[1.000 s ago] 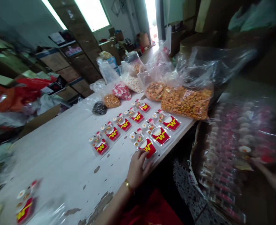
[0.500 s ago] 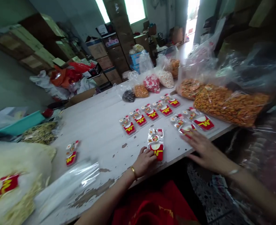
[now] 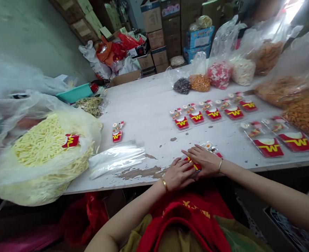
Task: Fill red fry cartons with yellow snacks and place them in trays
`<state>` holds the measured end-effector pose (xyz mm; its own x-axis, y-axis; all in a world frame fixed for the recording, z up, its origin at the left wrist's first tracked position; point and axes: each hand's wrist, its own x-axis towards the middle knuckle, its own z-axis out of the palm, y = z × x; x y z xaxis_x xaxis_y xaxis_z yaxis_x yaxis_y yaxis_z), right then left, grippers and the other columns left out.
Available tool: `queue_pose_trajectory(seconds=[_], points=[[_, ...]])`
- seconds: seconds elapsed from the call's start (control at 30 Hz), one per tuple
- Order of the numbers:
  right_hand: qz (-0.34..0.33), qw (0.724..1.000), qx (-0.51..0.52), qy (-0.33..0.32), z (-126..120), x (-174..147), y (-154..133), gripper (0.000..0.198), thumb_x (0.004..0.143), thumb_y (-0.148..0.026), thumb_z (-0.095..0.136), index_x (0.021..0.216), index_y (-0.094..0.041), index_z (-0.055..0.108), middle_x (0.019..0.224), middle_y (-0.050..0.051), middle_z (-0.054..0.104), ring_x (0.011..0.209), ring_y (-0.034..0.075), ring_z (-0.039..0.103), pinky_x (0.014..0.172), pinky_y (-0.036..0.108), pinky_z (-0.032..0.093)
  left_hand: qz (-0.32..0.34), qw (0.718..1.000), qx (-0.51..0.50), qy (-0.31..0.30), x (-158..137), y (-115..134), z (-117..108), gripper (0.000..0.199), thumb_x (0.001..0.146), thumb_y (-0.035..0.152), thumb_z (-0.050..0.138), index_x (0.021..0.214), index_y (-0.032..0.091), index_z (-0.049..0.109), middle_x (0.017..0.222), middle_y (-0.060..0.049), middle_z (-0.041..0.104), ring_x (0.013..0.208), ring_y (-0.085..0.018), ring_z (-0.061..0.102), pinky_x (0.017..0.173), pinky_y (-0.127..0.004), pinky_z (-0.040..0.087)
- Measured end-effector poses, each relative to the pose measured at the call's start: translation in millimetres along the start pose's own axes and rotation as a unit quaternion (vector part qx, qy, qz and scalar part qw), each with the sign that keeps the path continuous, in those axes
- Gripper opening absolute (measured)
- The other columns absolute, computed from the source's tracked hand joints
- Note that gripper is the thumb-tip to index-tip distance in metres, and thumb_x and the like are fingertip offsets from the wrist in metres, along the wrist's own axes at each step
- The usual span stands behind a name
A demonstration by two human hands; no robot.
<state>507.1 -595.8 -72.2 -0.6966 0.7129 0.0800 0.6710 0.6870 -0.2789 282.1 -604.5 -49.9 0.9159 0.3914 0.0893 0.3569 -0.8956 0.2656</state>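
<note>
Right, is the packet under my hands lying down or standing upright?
Lying down: the packet shows its red side facing up on the table, though the left hand and right hand cover part.

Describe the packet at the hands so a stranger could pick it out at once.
Start at the white table, then its near edge, where the left hand and right hand come together. The red-and-yellow packet lies there; unlike its neighbours, it is partly covered by hands.
</note>
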Motion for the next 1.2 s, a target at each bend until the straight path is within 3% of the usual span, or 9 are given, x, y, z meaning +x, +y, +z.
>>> queue_pose_trajectory(seconds=[0.13, 0.27, 0.37, 0.47, 0.53, 0.6, 0.83, 1.0, 1.2], points=[[0.015, 1.000, 0.015, 0.019, -1, -5, -7, 0.104, 0.068, -0.067, 0.061, 0.148, -0.014, 0.020, 0.128, 0.018, 0.050, 0.117, 0.033, 0.044, 0.103, 0.053, 0.030, 0.014, 1.000, -0.011, 0.009, -7, -7, 9, 0.037, 0.092, 0.040, 0.042, 0.122, 0.024, 0.056, 0.126, -0.008, 0.060, 0.128, -0.022, 0.043, 0.116, -0.049, 0.005], [0.019, 1.000, 0.000, 0.014, 4, -7, -11, 0.086, 0.076, -0.060, 0.058, 0.147, -0.022, 0.026, 0.130, 0.017, 0.048, 0.118, 0.033, 0.044, 0.098, 0.050, 0.035, 0.006, 0.998, -0.043, 0.034, -19, -18, -1, 0.037, 0.092, 0.042, 0.043, 0.123, 0.024, 0.055, 0.124, -0.006, 0.061, 0.121, -0.019, 0.049, 0.116, -0.047, 0.006], [0.030, 0.999, -0.025, 0.014, 9, 0, -16, 0.080, 0.076, -0.061, 0.058, 0.144, -0.027, 0.033, 0.133, 0.017, 0.045, 0.119, 0.035, 0.044, 0.096, 0.051, 0.036, -0.148, 0.981, -0.050, 0.116, -41, -48, -15, 0.037, 0.092, 0.045, 0.042, 0.117, 0.022, 0.057, 0.115, -0.008, 0.063, 0.110, -0.019, 0.054, 0.108, -0.042, 0.026], [0.039, 0.999, -0.024, 0.013, 12, 15, -26, 0.083, 0.074, -0.066, 0.057, 0.143, -0.028, 0.034, 0.133, 0.017, 0.045, 0.117, 0.035, 0.045, 0.096, 0.051, 0.037, -0.397, 0.895, -0.001, 0.202, -71, -93, -27, 0.034, 0.092, 0.045, 0.041, 0.102, 0.017, 0.059, 0.104, -0.010, 0.062, 0.100, -0.022, 0.054, 0.089, -0.039, 0.038], [0.043, 0.999, -0.013, 0.014, 13, 26, -32, 0.088, 0.071, -0.069, 0.057, 0.144, -0.026, 0.032, 0.132, 0.017, 0.047, 0.116, 0.035, 0.046, 0.096, 0.050, 0.037, -0.507, 0.838, 0.027, 0.202, -90, -121, -29, 0.035, 0.088, 0.049, 0.047, 0.098, 0.017, 0.057, 0.102, -0.010, 0.060, 0.098, -0.024, 0.053, 0.083, -0.039, 0.037], [0.044, 0.999, -0.004, 0.014, 16, 33, -36, 0.095, 0.069, -0.071, 0.057, 0.145, -0.023, 0.030, 0.132, 0.017, 0.048, 0.117, 0.035, 0.046, 0.096, 0.050, 0.037, -0.547, 0.818, 0.037, 0.173, -104, -140, -26, 0.032, 0.086, 0.048, 0.051, 0.096, 0.018, 0.056, 0.100, -0.009, 0.060, 0.097, -0.025, 0.052, 0.081, -0.038, 0.036], [0.064, 0.998, -0.008, 0.028, 19, 43, -40, 0.093, 0.073, -0.063, 0.057, 0.146, -0.014, 0.026, 0.132, 0.019, 0.049, 0.117, 0.034, 0.045, 0.095, 0.049, 0.037, -0.539, 0.830, 0.017, 0.140, -108, -144, -19, 0.017, 0.090, 0.025, 0.042, 0.089, 0.017, 0.057, 0.095, -0.008, 0.063, 0.093, -0.022, 0.054, 0.080, -0.037, 0.032], [0.044, 0.998, 0.027, 0.038, -1, 56, -54, 0.096, 0.071, -0.059, 0.060, 0.147, -0.015, 0.022, 0.132, 0.017, 0.048, 0.116, 0.034, 0.045, 0.096, 0.047, 0.037, -0.393, 0.907, -0.091, 0.123, -89, -108, -12, 0.018, 0.090, 0.031, 0.046, 0.085, 0.019, 0.059, 0.088, -0.003, 0.064, 0.088, -0.018, 0.056, 0.083, -0.035, 0.033], [0.031, 0.999, 0.038, -0.021, -2, 54, -60, 0.103, 0.068, -0.061, 0.062, 0.148, -0.013, 0.018, 0.127, 0.018, 0.051, 0.111, 0.033, 0.047, 0.093, 0.046, 0.037, -0.324, 0.919, -0.196, 0.108, -77, -89, -5, 0.024, 0.092, 0.035, 0.043, 0.084, 0.018, 0.058, 0.081, -0.001, 0.063, 0.079, -0.015, 0.055, 0.081, -0.032, 0.036]])
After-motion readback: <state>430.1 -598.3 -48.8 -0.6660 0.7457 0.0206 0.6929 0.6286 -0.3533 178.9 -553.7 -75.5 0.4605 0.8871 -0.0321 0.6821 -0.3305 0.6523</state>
